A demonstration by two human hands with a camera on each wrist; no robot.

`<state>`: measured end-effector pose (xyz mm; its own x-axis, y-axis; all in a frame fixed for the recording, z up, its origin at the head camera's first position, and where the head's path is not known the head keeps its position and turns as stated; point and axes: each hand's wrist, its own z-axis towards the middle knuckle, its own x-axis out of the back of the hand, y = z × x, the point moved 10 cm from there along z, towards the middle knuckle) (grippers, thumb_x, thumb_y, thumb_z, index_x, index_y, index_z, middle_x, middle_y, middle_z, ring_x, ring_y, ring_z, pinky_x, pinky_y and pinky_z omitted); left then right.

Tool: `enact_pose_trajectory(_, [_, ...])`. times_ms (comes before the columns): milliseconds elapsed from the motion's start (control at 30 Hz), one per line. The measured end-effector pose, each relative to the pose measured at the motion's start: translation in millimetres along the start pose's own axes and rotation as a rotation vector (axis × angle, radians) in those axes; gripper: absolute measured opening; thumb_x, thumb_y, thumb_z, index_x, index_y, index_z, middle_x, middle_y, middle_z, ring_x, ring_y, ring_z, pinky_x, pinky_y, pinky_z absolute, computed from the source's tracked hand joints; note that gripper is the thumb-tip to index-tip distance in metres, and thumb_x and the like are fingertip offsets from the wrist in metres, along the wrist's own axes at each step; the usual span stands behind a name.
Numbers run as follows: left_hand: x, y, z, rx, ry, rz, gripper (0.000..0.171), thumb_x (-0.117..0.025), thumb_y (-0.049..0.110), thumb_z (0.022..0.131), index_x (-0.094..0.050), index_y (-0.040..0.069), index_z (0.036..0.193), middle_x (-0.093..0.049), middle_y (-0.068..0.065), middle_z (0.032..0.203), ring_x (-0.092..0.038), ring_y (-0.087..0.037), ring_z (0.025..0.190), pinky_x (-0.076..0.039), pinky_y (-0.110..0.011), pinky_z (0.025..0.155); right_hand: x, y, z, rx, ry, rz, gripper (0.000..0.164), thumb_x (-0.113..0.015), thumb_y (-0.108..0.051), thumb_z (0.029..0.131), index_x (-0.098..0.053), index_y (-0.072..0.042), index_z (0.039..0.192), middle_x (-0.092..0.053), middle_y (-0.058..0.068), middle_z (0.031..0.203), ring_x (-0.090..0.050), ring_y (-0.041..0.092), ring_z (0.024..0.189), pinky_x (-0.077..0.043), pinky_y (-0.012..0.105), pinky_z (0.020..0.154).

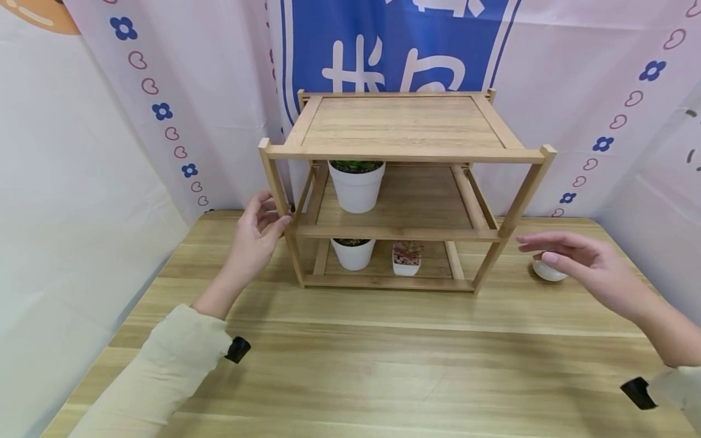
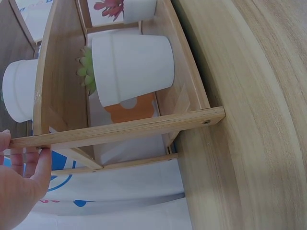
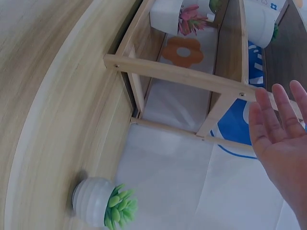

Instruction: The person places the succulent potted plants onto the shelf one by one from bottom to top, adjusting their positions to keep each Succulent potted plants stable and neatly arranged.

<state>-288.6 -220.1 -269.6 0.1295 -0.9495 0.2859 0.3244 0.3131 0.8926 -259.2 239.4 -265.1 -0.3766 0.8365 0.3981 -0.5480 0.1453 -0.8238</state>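
A three-tier wooden shelf (image 1: 405,125) stands on the table. My left hand (image 1: 254,234) holds its left front post (image 2: 120,132), thumb on the near side and fingers reaching behind. Off the right front post (image 1: 520,198), my right hand (image 1: 588,261) is raised with relaxed fingers, holding nothing. On the middle tier stands a white pot (image 1: 357,190) with a green plant, its top partly hidden by the upper board. The bottom tier bears another white pot (image 1: 353,255) with a green succulent (image 2: 86,71), and a small white pot (image 1: 406,267) with a red succulent (image 3: 192,20).
A ribbed white pot (image 3: 91,201) with a green succulent (image 3: 120,206) stands on the table right of the shelf, partly behind my right hand in the head view. A patterned cloth (image 1: 230,73) hangs behind. The wooden tabletop (image 1: 383,365) stretches in front.
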Motion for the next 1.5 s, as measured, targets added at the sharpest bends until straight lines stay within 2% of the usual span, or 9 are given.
enact_pose_trajectory(200, [-0.8, 0.3, 0.5, -0.007, 0.001, 0.005, 0.046, -0.056, -0.004, 0.103, -0.035, -0.011, 0.144, -0.051, -0.026, 0.132, -0.054, -0.034, 0.122, -0.052, -0.017, 0.095, 15, 6, -7, -0.069, 0.075, -0.214, 0.035, -0.048, 0.014, 0.101, -0.06, 0.006, 0.134, -0.068, -0.007, 0.129, -0.063, 0.005, 0.116, -0.049, 0.009, 0.092])
enact_pose_trajectory(333, [-0.4, 0.4, 0.3, -0.007, 0.001, 0.016, 0.047, -0.055, -0.003, 0.103, -0.034, -0.011, 0.145, -0.051, -0.025, 0.133, -0.054, -0.032, 0.122, -0.051, -0.017, 0.096, 25, 13, -13, -0.127, 0.115, -0.288, 0.033, -0.051, 0.009, 0.103, -0.061, 0.003, 0.134, -0.068, -0.01, 0.127, -0.063, 0.002, 0.114, -0.049, 0.007, 0.089])
enact_pose_trajectory(633, [-0.2, 0.0, -0.1, -0.002, 0.004, 0.022, 0.044, -0.056, -0.003, 0.103, -0.036, -0.011, 0.142, -0.051, -0.024, 0.131, -0.055, -0.031, 0.12, -0.051, -0.017, 0.095, 36, 26, -24, -0.171, 0.122, -0.337, 0.036, -0.055, 0.01, 0.101, -0.06, 0.001, 0.136, -0.065, -0.014, 0.131, -0.062, -0.003, 0.112, -0.051, 0.007, 0.085])
enact_pose_trajectory(900, [-0.3, 0.5, 0.8, -0.001, 0.0, 0.021, 0.046, -0.056, -0.002, 0.103, -0.035, -0.01, 0.144, -0.051, -0.025, 0.132, -0.054, -0.031, 0.121, -0.051, -0.019, 0.097, 49, 33, -33, -0.203, 0.164, -0.397, 0.041, -0.059, 0.006, 0.1, -0.064, -0.014, 0.136, -0.063, -0.013, 0.134, -0.06, -0.006, 0.11, -0.049, 0.005, 0.082])
enact_pose_trajectory(1133, [-0.7, 1.6, 1.2, -0.006, -0.005, 0.017, 0.046, -0.056, -0.003, 0.103, -0.035, -0.011, 0.144, -0.051, -0.025, 0.132, -0.055, -0.034, 0.122, -0.051, -0.02, 0.098, 60, 39, -38, -0.22, 0.19, -0.423, 0.042, -0.061, 0.005, 0.1, -0.066, -0.021, 0.133, -0.063, -0.015, 0.132, -0.06, -0.008, 0.107, -0.049, 0.004, 0.08])
enact_pose_trajectory(1500, [-0.3, 1.1, -0.3, 0.006, -0.009, 0.023, 0.046, -0.056, -0.002, 0.104, -0.035, -0.01, 0.144, -0.051, -0.025, 0.132, -0.055, -0.033, 0.122, -0.053, -0.019, 0.095, 73, 46, -48, -0.211, 0.215, -0.431, 0.04, -0.061, 0.006, 0.099, -0.062, -0.006, 0.137, -0.061, -0.025, 0.129, -0.058, -0.012, 0.108, -0.047, 0.002, 0.083])
